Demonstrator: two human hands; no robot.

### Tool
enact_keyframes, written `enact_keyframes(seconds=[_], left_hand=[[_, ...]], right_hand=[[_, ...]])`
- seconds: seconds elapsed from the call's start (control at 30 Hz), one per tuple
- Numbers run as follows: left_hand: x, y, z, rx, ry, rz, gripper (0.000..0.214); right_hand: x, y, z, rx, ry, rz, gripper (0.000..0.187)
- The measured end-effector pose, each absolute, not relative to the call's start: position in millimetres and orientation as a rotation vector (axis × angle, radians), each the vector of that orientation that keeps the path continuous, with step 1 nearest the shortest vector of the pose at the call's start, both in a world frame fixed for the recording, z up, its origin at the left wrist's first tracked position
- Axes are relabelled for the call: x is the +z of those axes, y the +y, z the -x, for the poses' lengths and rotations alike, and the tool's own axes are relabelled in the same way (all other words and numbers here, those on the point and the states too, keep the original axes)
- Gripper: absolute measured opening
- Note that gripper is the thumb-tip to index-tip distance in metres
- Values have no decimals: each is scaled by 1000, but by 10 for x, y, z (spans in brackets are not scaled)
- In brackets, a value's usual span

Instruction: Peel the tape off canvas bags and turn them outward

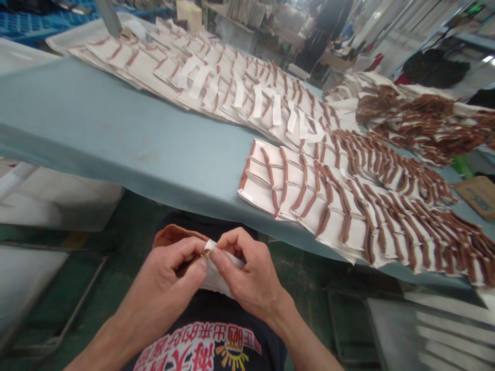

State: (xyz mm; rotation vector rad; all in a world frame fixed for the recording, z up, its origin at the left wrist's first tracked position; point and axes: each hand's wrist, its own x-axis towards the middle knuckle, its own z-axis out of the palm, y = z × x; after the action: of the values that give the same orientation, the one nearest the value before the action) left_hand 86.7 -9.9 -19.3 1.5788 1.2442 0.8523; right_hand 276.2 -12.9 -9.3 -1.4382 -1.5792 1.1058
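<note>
Close to my body, in front of the table edge, both hands hold one piece of cloth that is brown (172, 234) on one side and white on the other. My left hand (170, 273) pinches its brown edge between thumb and fingers. Touching it almost, my right hand (249, 270) pinches the white part (218, 278) and a small white tab (209, 245) at the top. The fingertips meet at the middle of the piece and hide the exact grip. Just beyond lie overlapping rows of white cloth pieces with brown edges (294, 185).
A blue-grey table (127, 144) runs across the view. White strips (258, 100) lie on a longer row of pieces behind. At the right are a heaped brown-and-white pile (410, 116) and a cardboard box (477, 196). A person (325, 31) in dark clothes stands at the back.
</note>
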Motion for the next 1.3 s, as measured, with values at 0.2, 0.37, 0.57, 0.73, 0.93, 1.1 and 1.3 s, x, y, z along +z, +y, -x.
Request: enact_keyframes(seconds=[0.2,0.37,0.57,0.73,0.93,1.1,1.3], left_hand=[[-54,-163,-927,890,1233,-1416,28],[-64,-213,-977,952,1239,-1407,29],[-180,-252,-1001,991,1342,-1562,31],[-293,-248,-966,1004,1189,-1492,37],[-336,-66,-875,829,1113,-1377,32],[-383,92,-749,722,1045,-1326,35],[-77,170,-674,692,1007,-1424,29]], right_hand=[[-128,-139,-2689,1397,-1337,1341,22],[-126,-178,-2613,1351,-1332,1458,20],[-221,-194,-2607,1322,-1373,1468,19],[-381,-239,-2634,1391,-1321,1323,21],[-386,-241,-2599,1340,-1413,1363,27],[-345,-179,-2577,1334,-1407,1337,30],[-196,-298,-2598,1469,-1302,1244,48]])
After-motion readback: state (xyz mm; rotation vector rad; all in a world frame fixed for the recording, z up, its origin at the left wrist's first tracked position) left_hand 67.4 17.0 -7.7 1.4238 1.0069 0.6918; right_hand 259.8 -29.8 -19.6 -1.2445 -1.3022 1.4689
